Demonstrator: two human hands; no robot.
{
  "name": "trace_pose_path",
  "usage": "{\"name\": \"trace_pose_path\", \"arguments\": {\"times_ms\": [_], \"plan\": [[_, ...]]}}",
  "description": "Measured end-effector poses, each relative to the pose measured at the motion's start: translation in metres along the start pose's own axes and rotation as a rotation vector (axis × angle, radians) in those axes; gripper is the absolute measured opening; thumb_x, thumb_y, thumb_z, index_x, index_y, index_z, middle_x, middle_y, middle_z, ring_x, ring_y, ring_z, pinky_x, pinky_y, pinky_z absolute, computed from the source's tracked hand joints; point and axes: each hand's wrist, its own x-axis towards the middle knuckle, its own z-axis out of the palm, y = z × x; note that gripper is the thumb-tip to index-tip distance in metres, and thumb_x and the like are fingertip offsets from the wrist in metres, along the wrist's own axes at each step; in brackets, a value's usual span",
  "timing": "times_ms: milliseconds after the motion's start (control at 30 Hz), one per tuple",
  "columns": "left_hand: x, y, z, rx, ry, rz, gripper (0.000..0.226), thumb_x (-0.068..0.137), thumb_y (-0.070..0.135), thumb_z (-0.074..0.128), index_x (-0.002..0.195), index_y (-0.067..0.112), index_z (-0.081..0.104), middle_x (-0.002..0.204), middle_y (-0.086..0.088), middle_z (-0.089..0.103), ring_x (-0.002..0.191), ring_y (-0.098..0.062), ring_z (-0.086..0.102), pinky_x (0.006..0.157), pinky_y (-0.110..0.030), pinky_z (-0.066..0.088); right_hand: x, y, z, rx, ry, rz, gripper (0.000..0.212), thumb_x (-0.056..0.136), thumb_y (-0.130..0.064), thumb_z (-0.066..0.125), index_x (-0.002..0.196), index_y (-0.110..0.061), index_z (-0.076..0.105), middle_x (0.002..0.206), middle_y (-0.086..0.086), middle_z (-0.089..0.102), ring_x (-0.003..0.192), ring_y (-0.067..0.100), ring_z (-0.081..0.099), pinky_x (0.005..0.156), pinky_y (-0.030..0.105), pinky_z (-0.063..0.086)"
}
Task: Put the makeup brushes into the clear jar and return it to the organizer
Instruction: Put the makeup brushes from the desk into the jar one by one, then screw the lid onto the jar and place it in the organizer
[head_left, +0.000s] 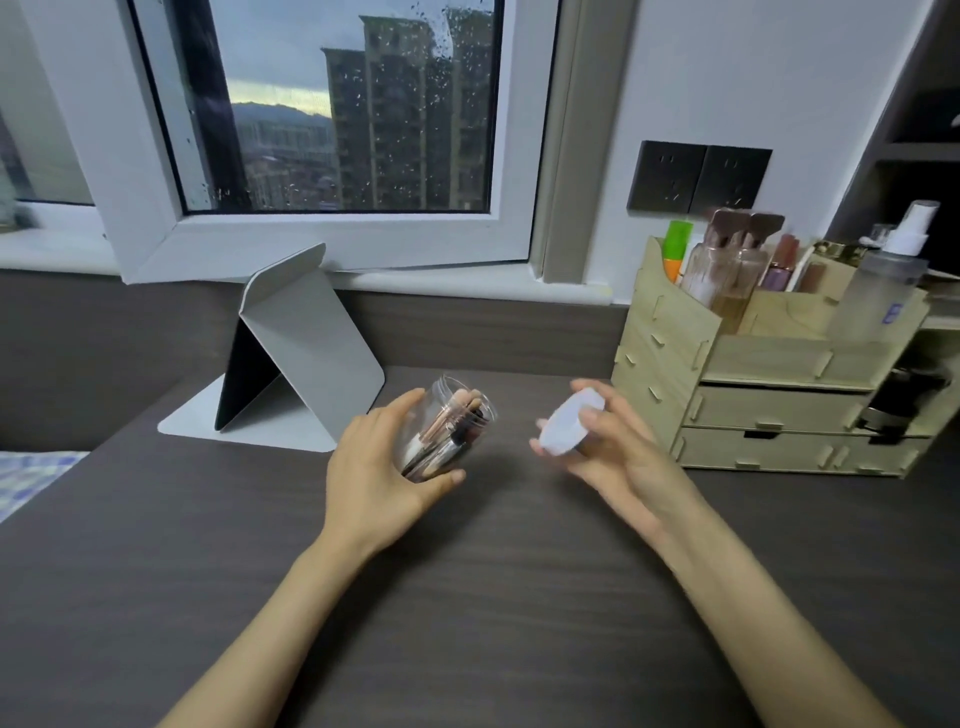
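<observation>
My left hand (382, 467) grips a clear jar (460, 410), tilted with its open mouth toward the upper left, just above the dark desk. Several makeup brushes (441, 431) with pink and black handles lie inside it. My right hand (613, 447) holds a white round lid (566, 426) a short way to the right of the jar, apart from it. The light wooden organizer (769, 400) stands at the right, its top compartments holding bottles and larger brushes.
A grey folded tablet stand (306, 358) sits at the back left of the dark desk (493, 561). A frosted spray bottle (888, 280) stands in the organizer's right side. A window ledge and wall sockets (698, 176) lie behind.
</observation>
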Motion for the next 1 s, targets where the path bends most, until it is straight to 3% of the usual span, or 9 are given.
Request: {"name": "trace_pose_path", "arguments": {"times_ms": [100, 267, 367, 467, 600, 700, 833, 900, 1000], "plan": [[0.000, 0.005, 0.001, -0.005, -0.045, 0.014, 0.086, 0.048, 0.057, 0.074, 0.126, 0.030, 0.048, 0.106, 0.004, 0.062, 0.097, -0.021, 0.055, 0.075, -0.026, 0.035, 0.015, -0.003, 0.011, 0.297, 0.001, -0.117, 0.060, 0.044, -0.027, 0.092, 0.085, -0.010, 0.053, 0.086, 0.010, 0.068, 0.097, 0.026, 0.069, 0.093, 0.044, 0.052], [-0.001, 0.016, 0.000, -0.030, -0.081, 0.030, 0.086, 0.048, 0.055, 0.076, 0.126, 0.031, 0.048, 0.107, 0.008, 0.062, 0.096, -0.015, 0.055, 0.076, -0.025, 0.036, 0.018, 0.008, 0.031, 0.243, 0.023, -0.136, 0.056, 0.040, -0.028, 0.093, 0.069, -0.015, 0.047, 0.079, 0.002, 0.066, 0.096, 0.016, 0.064, 0.097, 0.031, 0.049], [-0.001, 0.022, -0.002, -0.065, -0.107, 0.015, 0.086, 0.047, 0.054, 0.077, 0.125, 0.035, 0.048, 0.104, 0.012, 0.061, 0.096, -0.011, 0.054, 0.079, -0.026, 0.041, 0.015, 0.017, 0.036, 0.024, 0.002, -0.103, 0.037, 0.060, -0.014, 0.082, 0.071, -0.014, 0.047, 0.106, 0.015, 0.064, 0.094, 0.017, 0.062, 0.088, 0.025, 0.050], [-0.002, 0.026, -0.005, -0.095, -0.152, -0.010, 0.087, 0.045, 0.055, 0.077, 0.125, 0.039, 0.046, 0.100, 0.015, 0.058, 0.095, -0.008, 0.053, 0.081, -0.026, 0.042, 0.012, 0.020, 0.037, -0.127, -0.027, -0.110, 0.023, 0.068, -0.010, 0.071, 0.074, -0.014, 0.049, 0.121, 0.022, 0.058, 0.104, 0.023, 0.058, 0.092, 0.030, 0.045], [-0.001, 0.028, -0.010, -0.134, -0.201, -0.026, 0.084, 0.042, 0.055, 0.078, 0.120, 0.045, 0.047, 0.098, 0.017, 0.060, 0.093, -0.004, 0.054, 0.079, -0.024, 0.043, 0.011, 0.014, 0.030, -0.215, -0.104, -0.127, 0.032, 0.068, -0.007, 0.071, 0.096, -0.010, 0.056, 0.108, 0.008, 0.064, 0.098, 0.015, 0.062, 0.078, 0.020, 0.051], [0.001, 0.030, -0.016, -0.243, -0.306, -0.083, 0.076, 0.041, 0.052, 0.080, 0.110, 0.049, 0.049, 0.095, 0.017, 0.063, 0.087, 0.002, 0.056, 0.076, -0.019, 0.043, 0.009, 0.008, 0.027, -0.276, -0.177, -0.111, 0.041, 0.065, -0.013, 0.076, 0.102, -0.012, 0.058, 0.110, 0.009, 0.063, 0.097, 0.016, 0.063, 0.078, 0.023, 0.051], [0.007, 0.028, -0.021, -0.415, -0.473, -0.104, 0.074, 0.042, 0.052, 0.082, 0.108, 0.048, 0.052, 0.099, 0.011, 0.068, 0.085, -0.010, 0.062, 0.079, -0.033, 0.049, 0.006, -0.008, 0.027, -0.430, -0.247, -0.103, 0.048, 0.060, -0.022, 0.078, 0.104, -0.018, 0.058, 0.105, 0.000, 0.060, 0.092, 0.012, 0.061, 0.076, 0.023, 0.052], [0.006, 0.033, -0.022, -0.358, -0.459, -0.088, 0.072, 0.041, 0.053, 0.082, 0.107, 0.051, 0.051, 0.097, 0.015, 0.067, 0.084, -0.005, 0.061, 0.079, -0.030, 0.048, 0.005, -0.016, 0.031, -0.640, -0.204, -0.118, 0.046, 0.062, -0.027, 0.076, 0.104, -0.024, 0.058, 0.095, -0.004, 0.056, 0.084, 0.010, 0.056, 0.076, 0.024, 0.048], [0.002, 0.043, -0.020, -0.042, -0.279, 0.054, 0.074, 0.044, 0.055, 0.078, 0.111, 0.049, 0.049, 0.091, 0.024, 0.060, 0.081, 0.000, 0.053, 0.070, -0.022, 0.042, 0.002, -0.021, 0.044, -1.057, -0.060, -0.152, 0.035, 0.070, -0.056, 0.063, 0.094, -0.032, 0.058, 0.074, -0.011, 0.050, 0.070, 0.009, 0.048, 0.068, 0.028, 0.041]]}}
